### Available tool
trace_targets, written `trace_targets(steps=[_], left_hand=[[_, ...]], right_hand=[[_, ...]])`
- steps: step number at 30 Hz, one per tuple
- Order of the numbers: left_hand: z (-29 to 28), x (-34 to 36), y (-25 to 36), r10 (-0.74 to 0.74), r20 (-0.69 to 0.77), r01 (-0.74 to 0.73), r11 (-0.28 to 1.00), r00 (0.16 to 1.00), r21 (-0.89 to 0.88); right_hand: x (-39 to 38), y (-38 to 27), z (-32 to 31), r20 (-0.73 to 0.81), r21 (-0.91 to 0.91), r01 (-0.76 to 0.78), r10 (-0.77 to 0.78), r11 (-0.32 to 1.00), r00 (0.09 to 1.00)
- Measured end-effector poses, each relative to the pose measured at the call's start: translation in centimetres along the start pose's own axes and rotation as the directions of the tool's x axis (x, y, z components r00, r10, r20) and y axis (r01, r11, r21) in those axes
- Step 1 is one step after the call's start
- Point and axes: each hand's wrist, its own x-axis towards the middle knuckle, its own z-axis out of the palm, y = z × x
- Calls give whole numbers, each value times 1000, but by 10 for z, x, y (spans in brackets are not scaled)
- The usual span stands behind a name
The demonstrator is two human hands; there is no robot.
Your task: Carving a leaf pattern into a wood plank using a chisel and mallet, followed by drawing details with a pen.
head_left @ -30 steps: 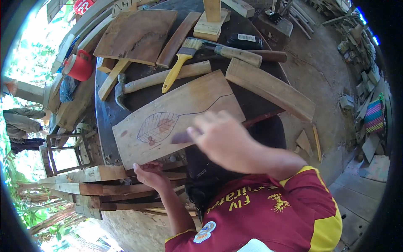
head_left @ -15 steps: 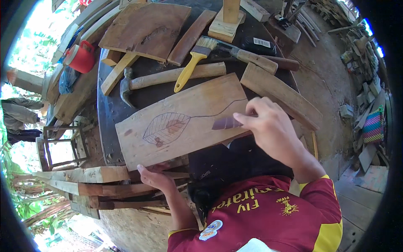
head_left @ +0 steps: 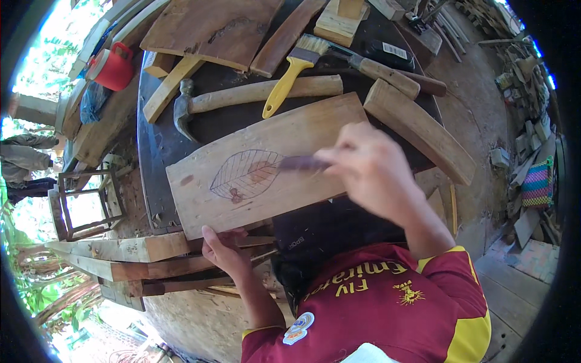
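Note:
A pale wooden board [head_left: 260, 136] lies tilted across the near side of the dark table, with a leaf drawn on it in dark lines. My left hand [head_left: 223, 247] grips its near-left corner, thumb at the edge and fingers partly hidden beneath. My right hand [head_left: 369, 166], blurred by motion, is closed on a dark purplish strip [head_left: 299, 163] that looks like folded sandpaper. The strip's tip is at the leaf's right end, over the board. Hand and strip cover the area where the stem line runs.
Beyond the board lie a claw hammer [head_left: 260, 94], a yellow-handled paintbrush [head_left: 284, 88], a wooden-handled tool [head_left: 387, 77] and a black object with a label [head_left: 389, 55]. Wood blocks [head_left: 420, 130] and a wide slab [head_left: 212, 30] surround them. A red jug [head_left: 112, 68] stands left; stacked timbers [head_left: 127, 251] jut out near-left.
My right hand has swept left along the board, bringing the strip from the stem to the leaf's right end. The view has shifted slightly; my left hand keeps its grip.

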Motion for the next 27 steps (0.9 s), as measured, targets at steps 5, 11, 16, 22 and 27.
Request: trace_targets(steps=[5, 11, 16, 22, 27], left_hand=[[2, 2, -3, -14, 10, 14, 999, 1000, -47], [2, 7, 9, -162, 39, 163, 986, 986, -37], [2, 12, 8, -147, 62, 152, 984, 987, -94], [-1, 18, 2, -145, 70, 154, 979, 987, -131], [-7, 20, -2, -192, 75, 202, 967, 978, -156]], right_hand=[[-13, 11, -9, -76, -142, -77, 67, 987, 995], [-8, 12, 1, -67, 15, 20, -19, 1000, 998], [-11, 3, 7, 9, -238, 208, -212, 949, 977], [-9, 1, 7, 28, -296, 229, -232, 927, 972], [1, 9, 12, -59, -220, 189, -207, 957, 977]])
